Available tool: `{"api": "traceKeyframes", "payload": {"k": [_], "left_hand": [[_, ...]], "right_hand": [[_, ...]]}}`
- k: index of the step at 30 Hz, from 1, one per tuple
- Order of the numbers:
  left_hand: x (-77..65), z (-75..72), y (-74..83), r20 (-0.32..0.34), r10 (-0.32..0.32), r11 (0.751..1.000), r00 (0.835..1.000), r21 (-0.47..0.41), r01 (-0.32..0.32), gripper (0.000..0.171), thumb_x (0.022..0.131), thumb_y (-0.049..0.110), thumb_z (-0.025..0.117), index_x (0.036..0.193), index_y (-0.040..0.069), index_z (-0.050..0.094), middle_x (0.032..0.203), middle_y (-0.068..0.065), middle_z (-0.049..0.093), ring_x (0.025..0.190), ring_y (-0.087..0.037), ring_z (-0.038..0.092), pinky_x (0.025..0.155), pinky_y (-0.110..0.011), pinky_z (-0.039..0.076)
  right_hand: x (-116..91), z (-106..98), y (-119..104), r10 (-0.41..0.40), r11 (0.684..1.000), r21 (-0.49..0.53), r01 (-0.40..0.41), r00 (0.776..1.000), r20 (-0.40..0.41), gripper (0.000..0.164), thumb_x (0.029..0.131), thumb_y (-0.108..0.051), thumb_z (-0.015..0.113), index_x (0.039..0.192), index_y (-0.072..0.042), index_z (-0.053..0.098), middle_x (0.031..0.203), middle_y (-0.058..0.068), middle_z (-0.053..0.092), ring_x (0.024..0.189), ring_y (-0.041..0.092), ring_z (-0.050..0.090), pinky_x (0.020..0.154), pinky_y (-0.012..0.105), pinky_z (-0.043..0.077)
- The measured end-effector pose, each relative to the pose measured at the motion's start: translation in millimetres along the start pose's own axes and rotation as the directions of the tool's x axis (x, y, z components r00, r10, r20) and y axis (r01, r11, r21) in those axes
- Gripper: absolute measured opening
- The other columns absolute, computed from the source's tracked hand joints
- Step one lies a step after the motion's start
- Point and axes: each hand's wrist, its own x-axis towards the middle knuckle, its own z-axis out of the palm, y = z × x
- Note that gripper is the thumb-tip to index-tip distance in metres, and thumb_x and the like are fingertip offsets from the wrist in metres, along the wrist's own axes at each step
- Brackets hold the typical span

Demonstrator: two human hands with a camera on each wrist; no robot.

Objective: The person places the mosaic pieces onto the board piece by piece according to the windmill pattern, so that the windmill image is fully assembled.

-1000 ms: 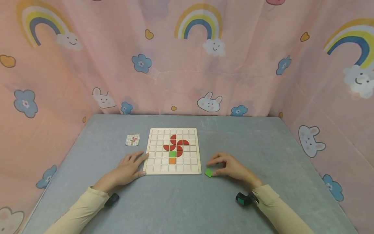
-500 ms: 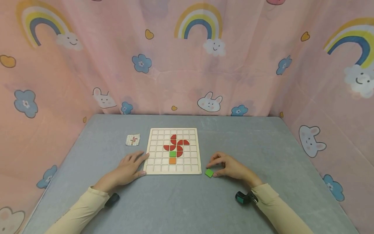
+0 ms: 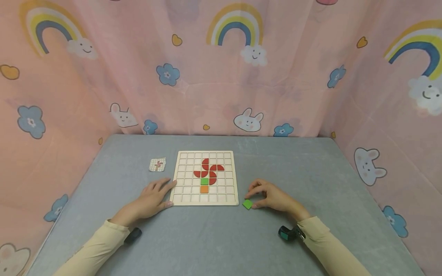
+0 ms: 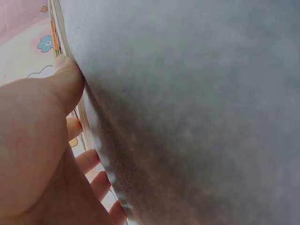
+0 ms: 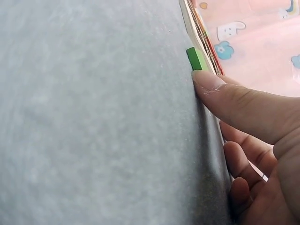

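A square wooden board (image 3: 184, 196) with a grid lies on the table in the head view. Red quarter-round pieces (image 3: 212, 180) form a pinwheel on it, with a green square (image 3: 205, 181) and an orange square (image 3: 204, 189) in line below. My left hand (image 3: 152, 197) rests at the board's left edge, fingers spread, thumb at the near corner. To the right of the board, my right hand (image 3: 272, 197) pinches a loose green square tile (image 3: 247, 204) between thumb and forefinger, low at the tabletop. The right wrist view shows the thumb tip against the tile's (image 5: 195, 59) end.
A small card (image 3: 157, 165) printed with a pinwheel on a grid lies left of the board. The grey table (image 3: 221, 237) ends at a pink patterned curtain (image 3: 221, 88) behind and at both sides. A dark wrist camera (image 3: 288, 234) sits beneath the right forearm.
My right forefinger has come down to the green tile's far corner, and the tile has turned slightly. My left hand and the board stay as they were.
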Motion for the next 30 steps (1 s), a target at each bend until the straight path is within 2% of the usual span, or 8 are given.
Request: {"api": "traceKeyframes", "payload": {"k": [8,30], "left_hand": [[1.1,-1.6,3.0,0.023,-0.025,1.0,0.999,0.006,0.025,0.067,0.106,0.029,0.067,0.161,0.002,0.04,0.163,-0.031,0.033,0.142,-0.056,0.037,0.11,-0.074,0.032],[0.7,-1.5,1.8,0.023,-0.028,1.0,0.999,0.005,0.028,0.067,0.106,0.03,0.066,0.162,0.003,0.039,0.163,-0.03,0.033,0.144,-0.056,0.036,0.111,-0.074,0.032]], "right_hand": [[-0.5,1.0,1.8,-0.044,0.999,0.003,0.044,0.999,-0.009,0.024,0.083,-0.013,0.091,0.105,-0.015,0.083,0.121,0.005,0.063,0.117,0.026,0.055,0.105,0.037,0.043],[-3.3,6.9,0.2,-0.006,1.0,-0.029,0.004,0.996,-0.087,0.022,0.081,-0.016,0.094,0.1,-0.017,0.084,0.118,0.004,0.066,0.114,0.025,0.057,0.101,0.038,0.045]]}}
